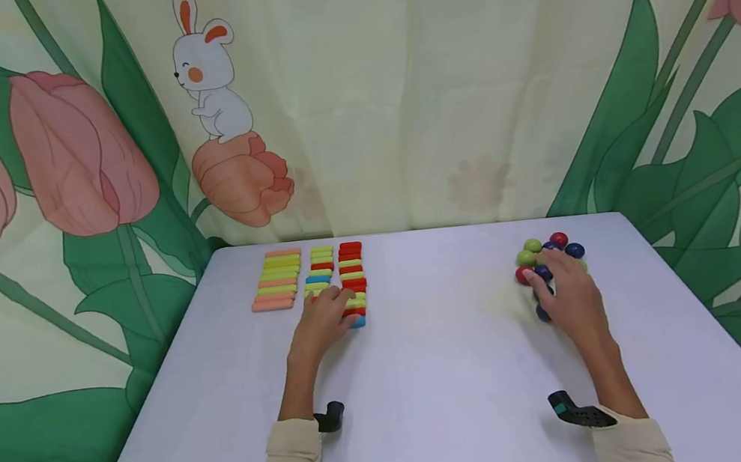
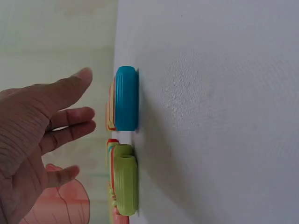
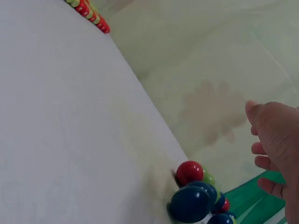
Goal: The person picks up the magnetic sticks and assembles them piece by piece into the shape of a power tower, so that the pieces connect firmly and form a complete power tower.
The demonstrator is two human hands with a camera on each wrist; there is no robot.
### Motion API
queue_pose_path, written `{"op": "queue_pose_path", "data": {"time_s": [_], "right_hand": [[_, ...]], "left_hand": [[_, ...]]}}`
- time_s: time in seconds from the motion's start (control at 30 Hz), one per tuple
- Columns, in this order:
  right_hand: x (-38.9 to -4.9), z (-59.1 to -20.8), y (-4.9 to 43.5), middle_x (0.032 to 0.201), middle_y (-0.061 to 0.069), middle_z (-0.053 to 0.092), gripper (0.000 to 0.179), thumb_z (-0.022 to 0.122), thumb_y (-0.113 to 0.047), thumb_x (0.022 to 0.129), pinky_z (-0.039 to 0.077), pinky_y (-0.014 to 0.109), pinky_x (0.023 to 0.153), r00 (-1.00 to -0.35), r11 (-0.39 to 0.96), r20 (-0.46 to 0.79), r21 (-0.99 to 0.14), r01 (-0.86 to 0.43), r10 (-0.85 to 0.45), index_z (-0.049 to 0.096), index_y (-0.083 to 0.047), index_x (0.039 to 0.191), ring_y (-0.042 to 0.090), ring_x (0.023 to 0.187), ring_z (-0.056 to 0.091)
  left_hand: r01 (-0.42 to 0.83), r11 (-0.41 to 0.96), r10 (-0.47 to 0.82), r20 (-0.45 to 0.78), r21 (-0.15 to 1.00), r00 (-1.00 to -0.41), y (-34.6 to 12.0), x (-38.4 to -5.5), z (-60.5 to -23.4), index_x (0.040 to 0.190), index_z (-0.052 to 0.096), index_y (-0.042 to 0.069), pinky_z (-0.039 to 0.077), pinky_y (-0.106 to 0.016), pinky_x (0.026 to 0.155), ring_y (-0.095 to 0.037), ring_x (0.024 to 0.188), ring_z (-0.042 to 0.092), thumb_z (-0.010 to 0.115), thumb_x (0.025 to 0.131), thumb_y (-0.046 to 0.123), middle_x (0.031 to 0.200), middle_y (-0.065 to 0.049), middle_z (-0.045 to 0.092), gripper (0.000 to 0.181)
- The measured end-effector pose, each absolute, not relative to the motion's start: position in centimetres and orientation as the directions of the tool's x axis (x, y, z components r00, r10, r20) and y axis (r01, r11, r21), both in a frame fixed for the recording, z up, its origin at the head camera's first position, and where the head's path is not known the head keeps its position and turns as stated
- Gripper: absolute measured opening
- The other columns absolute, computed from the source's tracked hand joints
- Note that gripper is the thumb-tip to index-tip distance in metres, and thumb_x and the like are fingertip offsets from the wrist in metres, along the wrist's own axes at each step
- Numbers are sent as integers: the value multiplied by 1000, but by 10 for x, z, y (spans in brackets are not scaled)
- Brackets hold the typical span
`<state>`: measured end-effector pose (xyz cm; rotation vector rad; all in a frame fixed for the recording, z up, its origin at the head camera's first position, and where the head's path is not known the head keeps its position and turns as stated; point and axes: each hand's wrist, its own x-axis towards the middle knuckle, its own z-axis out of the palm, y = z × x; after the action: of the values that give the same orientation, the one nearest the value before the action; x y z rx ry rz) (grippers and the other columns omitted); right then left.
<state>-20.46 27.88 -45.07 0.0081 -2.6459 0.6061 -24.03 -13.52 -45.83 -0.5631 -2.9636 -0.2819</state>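
My left hand [image 1: 318, 328] hovers over the near ends of two columns of coloured plastic bars, its fingers loosely bent and holding nothing. A blue ridged bar [image 2: 126, 99] ends the right column; a green bar [image 2: 126, 184] shows beside it in the left wrist view. Beneath the hand, part of the middle column is hidden. On the right, my right hand [image 1: 573, 300] is over a cluster of shiny balls, fingers relaxed with nothing between them in the right wrist view. A red ball [image 3: 189, 173] and a dark blue ball [image 3: 189, 204] lie at the cluster's edge.
Farther left, a column of orange and yellow-green bars [image 1: 279, 276] lies on the white table [image 1: 440, 374]. Behind the table's back edge hangs a curtain [image 1: 370, 95] printed with tulips and a rabbit. Dark devices [image 1: 582, 413] are strapped at both wrists.
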Motion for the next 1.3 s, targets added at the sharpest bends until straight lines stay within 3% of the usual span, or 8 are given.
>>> {"op": "queue_pose_path", "data": {"time_s": [0.07, 0.17, 0.3, 0.53, 0.73, 0.83, 1.07, 1.3], "right_hand": [[-199, -453, 282, 128, 24, 57, 41, 59, -28, 98, 45, 59, 99, -885, 893, 434, -448, -50, 169, 58, 0, 129, 40, 123, 51], [-188, -459, 290, 108, 22, 61, 34, 60, -23, 98, 54, 47, 82, -879, 879, 426, -476, -15, 216, 63, 2, 120, 35, 98, 58], [-177, -467, 297, 101, 18, 59, 30, 64, -23, 95, 46, 29, 61, -920, 887, 357, -461, -26, 159, 66, 2, 113, 26, 81, 54], [-171, -479, 298, 112, 22, 55, 39, 69, -29, 91, 50, 35, 61, -964, 905, 247, -425, -18, 96, 64, -1, 118, 24, 76, 53], [-169, -487, 294, 114, 24, 53, 46, 73, -24, 88, 57, 46, 69, -973, 906, 217, -423, -18, 82, 59, -1, 125, 24, 77, 55], [-169, -491, 291, 116, 24, 55, 46, 74, -22, 87, 57, 44, 70, -979, 904, 198, -426, -45, 44, 59, -1, 125, 23, 78, 55], [-174, -497, 273, 112, 17, 62, 43, 75, -23, 86, 48, 24, 63, -976, 865, 191, -468, -181, -101, 62, -2, 121, 17, 78, 51], [-189, -501, 242, 108, 6, 65, 38, 75, -19, 86, 46, 21, 67, -960, 775, 203, -568, -275, -191, 64, -10, 122, 12, 81, 51]], "left_hand": [[402, 898, 381, 141, 179, -914, -133, -241, -460, 119, 65, 14, 53, -40, 95, -22, 106, 60, 79, 82, 30, 113, -8, 63, 42], [404, 891, 393, 94, 205, -915, -128, -240, -464, 111, 70, 13, 57, -30, 84, -18, 98, 59, 82, 79, 25, 104, -5, 64, 36], [367, 896, 370, 35, 249, -928, -125, -237, -467, 109, 71, 12, 57, -29, 85, -16, 97, 60, 83, 78, 21, 101, -3, 64, 35], [296, 869, 346, -60, 397, -936, -122, -232, -467, 100, 70, 11, 56, -26, 77, -13, 83, 57, 82, 79, 18, 87, 1, 63, 25], [247, 857, 353, -166, 452, -921, -116, -227, -469, 101, 69, 12, 53, -25, 72, -13, 79, 56, 83, 78, 22, 83, 3, 62, 29], [244, 853, 359, -178, 462, -916, -113, -224, -468, 101, 69, 12, 53, -24, 71, -12, 77, 57, 83, 77, 24, 82, 3, 62, 30], [261, 798, 426, -202, 543, -882, -101, -216, -471, 105, 68, 12, 53, -24, 68, -12, 75, 57, 78, 82, 24, 84, 4, 63, 28], [280, 751, 483, -209, 598, -850, -88, -215, -474, 111, 68, 10, 51, -21, 68, -11, 77, 56, 69, 90, 25, 90, 4, 63, 26]]}}
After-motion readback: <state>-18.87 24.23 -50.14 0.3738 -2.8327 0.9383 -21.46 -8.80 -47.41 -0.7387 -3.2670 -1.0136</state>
